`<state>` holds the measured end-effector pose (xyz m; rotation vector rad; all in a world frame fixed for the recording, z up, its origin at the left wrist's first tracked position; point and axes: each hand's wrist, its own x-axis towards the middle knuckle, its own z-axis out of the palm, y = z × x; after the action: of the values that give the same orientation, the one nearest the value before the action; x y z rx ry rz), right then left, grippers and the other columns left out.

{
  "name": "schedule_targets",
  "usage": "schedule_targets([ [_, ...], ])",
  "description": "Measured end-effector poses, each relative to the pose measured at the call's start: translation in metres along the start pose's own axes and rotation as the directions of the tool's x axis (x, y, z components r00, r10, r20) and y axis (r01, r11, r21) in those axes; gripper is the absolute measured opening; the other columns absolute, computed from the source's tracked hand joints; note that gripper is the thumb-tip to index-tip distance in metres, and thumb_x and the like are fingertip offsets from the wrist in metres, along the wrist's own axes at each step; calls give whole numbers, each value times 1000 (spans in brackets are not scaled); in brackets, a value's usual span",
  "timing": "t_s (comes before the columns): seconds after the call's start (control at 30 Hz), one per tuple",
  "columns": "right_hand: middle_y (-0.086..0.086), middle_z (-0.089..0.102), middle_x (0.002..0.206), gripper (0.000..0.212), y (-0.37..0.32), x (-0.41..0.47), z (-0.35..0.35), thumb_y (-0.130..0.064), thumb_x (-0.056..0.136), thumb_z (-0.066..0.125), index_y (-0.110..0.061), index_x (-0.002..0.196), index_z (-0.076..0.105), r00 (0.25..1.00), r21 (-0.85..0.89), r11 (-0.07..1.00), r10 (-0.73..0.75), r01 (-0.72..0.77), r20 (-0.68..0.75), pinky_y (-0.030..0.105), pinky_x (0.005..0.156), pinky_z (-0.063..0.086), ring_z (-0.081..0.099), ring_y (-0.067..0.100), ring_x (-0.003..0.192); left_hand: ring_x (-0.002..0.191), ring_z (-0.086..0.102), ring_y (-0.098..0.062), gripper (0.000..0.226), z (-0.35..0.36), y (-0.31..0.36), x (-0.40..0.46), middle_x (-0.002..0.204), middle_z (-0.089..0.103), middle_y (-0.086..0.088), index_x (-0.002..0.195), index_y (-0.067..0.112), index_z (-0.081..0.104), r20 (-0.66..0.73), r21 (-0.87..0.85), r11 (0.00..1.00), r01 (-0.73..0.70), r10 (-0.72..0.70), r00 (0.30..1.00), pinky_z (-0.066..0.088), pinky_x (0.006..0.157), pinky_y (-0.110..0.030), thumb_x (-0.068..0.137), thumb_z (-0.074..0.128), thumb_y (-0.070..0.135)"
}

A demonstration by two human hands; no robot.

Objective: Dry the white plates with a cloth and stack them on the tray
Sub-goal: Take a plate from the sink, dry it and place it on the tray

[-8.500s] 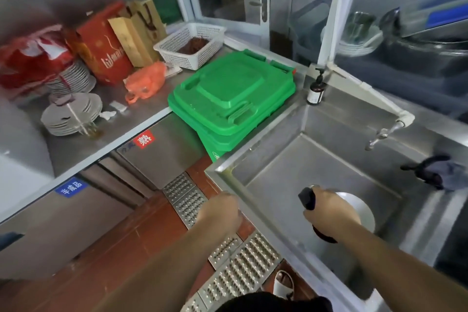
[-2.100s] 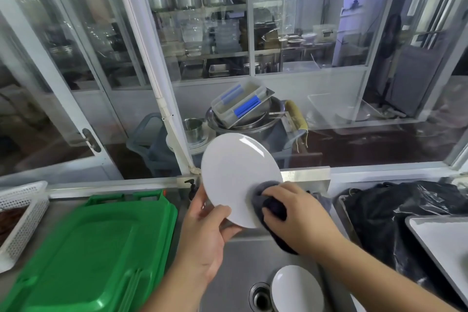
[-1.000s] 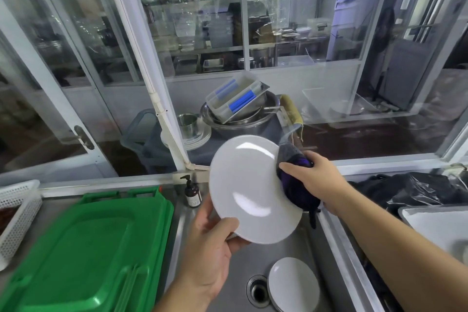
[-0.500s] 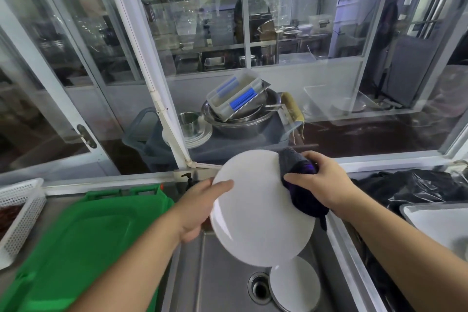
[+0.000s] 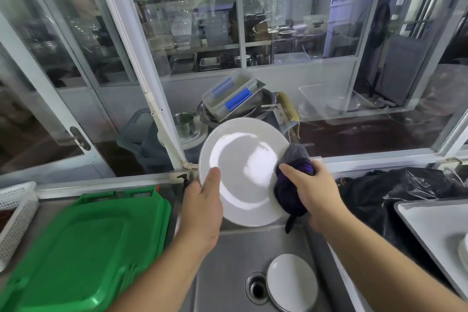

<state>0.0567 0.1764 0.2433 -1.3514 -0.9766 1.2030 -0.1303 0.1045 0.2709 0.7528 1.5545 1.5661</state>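
Since half a second ago, the held white plate (image 5: 243, 172) has been turned so that its concave face is shown to the camera, and the left hand (image 5: 202, 206) has been shifted down to its lower left rim, where the thumb is laid over the face and the other fingers are hidden behind; the plate is thus gripped there. With the sink (image 5: 228, 256) taken as landmark, a white perforated basket (image 5: 15, 213) is seen far to its left, and a green plastic lid (image 5: 83, 240) is laid just left of it on the steel surface (image 5: 48, 204). The plate is held tilted above the back of the sink. At the plate's right rim a dark cloth (image 5: 291, 185) is pressed, bunched and clasped in the right hand (image 5: 314, 192), whose fingers are curled round it. Within the sink, near its front, a drain (image 5: 256, 287) is seen, and a second white plate (image 5: 291, 282) is lying just right of that drain. Right of the sink, a black plastic bag (image 5: 395, 187) is heaped, and beyond it a pale tray (image 5: 425, 223) is set, with the edge of stacked white plates (image 5: 463, 248) showing at the frame's border.
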Motion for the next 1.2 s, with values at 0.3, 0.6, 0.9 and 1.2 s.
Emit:
schedule_targets([
  [0.3,12,74,102,27,18,-12,4,-22,84,86,-15,104,69,977,255,951,201,-178,-67,41,78,62,72,31,89,115,69,-16,18,11,-26,-18,114,77,12,120,30,66,109,-148,984,104,-88,990,52,106,-48,105,57,33],
  [0.6,-10,74,89,31,-34,-2,-25,-25,77,90,-33,99,71,956,-300,918,-198,259,219,42,83,62,71,16,86,109,73,-30,26,-34,22,24,112,79,-9,119,14,72,370,250,960,129,-218,903,50,107,-50,103,57,28],
  [0.9,-8,73,95,34,-33,0,-15,-31,76,89,-32,103,69,978,-267,944,-167,196,127,42,84,61,69,17,89,91,77,-20,25,-23,13,6,93,81,-2,95,13,75,243,196,980,27,-76,967,57,90,-40,106,56,25],
  [1.2,10,72,107,34,21,-20,11,-30,78,89,-22,103,67,983,174,969,183,-175,-30,50,85,64,71,33,96,109,71,-17,17,32,-27,-31,110,78,10,112,31,66,-58,-289,951,108,-130,990,54,105,-46,106,53,40],
])
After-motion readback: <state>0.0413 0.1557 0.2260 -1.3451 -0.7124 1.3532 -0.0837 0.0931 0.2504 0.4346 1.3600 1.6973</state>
